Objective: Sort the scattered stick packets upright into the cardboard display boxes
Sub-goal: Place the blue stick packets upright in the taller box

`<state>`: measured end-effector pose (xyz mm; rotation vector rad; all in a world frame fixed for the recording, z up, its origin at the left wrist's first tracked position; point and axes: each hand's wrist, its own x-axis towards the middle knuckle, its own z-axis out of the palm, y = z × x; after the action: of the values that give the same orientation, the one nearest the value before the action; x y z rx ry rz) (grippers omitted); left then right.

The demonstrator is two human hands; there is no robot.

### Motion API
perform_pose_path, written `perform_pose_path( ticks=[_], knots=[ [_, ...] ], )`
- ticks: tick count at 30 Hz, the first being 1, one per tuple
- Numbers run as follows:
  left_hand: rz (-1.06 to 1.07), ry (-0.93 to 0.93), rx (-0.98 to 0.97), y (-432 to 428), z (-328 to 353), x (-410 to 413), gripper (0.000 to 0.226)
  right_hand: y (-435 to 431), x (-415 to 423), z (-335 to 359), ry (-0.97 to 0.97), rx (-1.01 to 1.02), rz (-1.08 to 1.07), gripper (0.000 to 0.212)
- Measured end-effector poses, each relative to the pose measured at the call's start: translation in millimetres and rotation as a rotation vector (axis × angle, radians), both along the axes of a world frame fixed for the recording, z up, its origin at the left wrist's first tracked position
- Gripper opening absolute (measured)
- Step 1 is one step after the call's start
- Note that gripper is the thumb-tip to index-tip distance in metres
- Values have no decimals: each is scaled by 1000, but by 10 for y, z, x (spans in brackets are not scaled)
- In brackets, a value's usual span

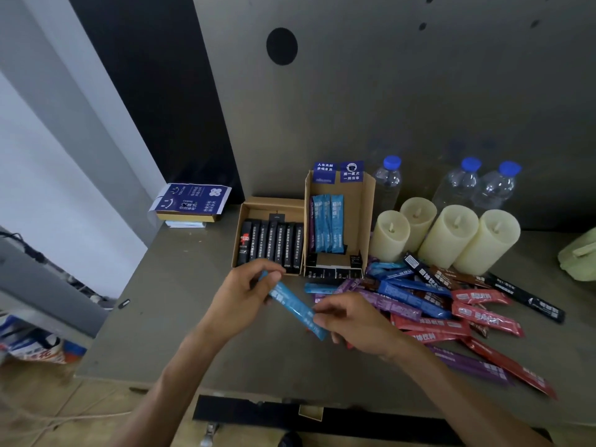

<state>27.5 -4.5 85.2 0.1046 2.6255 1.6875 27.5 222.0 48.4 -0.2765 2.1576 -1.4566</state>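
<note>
Here the light-blue packet (292, 302) spans both hands — left hand (245, 293) and right hand (350, 321) pinch its ends.

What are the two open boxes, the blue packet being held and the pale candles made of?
The low box and tall box look like matte brown cardboard, with raw folded edges. The blue packet looks like thin, slightly shiny plastic or foil film. The candles look ivory and waxy, possibly plastic shells; unclear.

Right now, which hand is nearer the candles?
Right. The right hand is in front of the candles, slightly left; the left hand is farther left, by the left box.
</note>
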Motion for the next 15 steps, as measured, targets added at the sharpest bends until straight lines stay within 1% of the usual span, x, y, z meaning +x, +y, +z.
perform_pose_path(
  ticks=[1, 3, 5, 7, 11, 15],
  knots=[
    [44, -13, 67, 33, -8, 9, 15, 17, 10, 3, -13, -10, -11, 12],
    [128, -56, 216, 91, -41, 31, 26, 49, 20, -12, -36, -39, -67, 11],
    [160, -107, 288, 142, -93, 56, 35, 85, 30, -31, -40, -68, -132, 10],
    [134, -147, 288, 213, -162, 82, 31, 118, 36, -46, -30, -89, -180, 8],
    [48, -163, 190, 401, -259, 125, 12, 145, 44, -86, -18, -95, -240, 9],
    [2, -181, 169, 504, -299, 112, 10, 166, 49, -111, -2, -128, -271, 7]
  ],
)
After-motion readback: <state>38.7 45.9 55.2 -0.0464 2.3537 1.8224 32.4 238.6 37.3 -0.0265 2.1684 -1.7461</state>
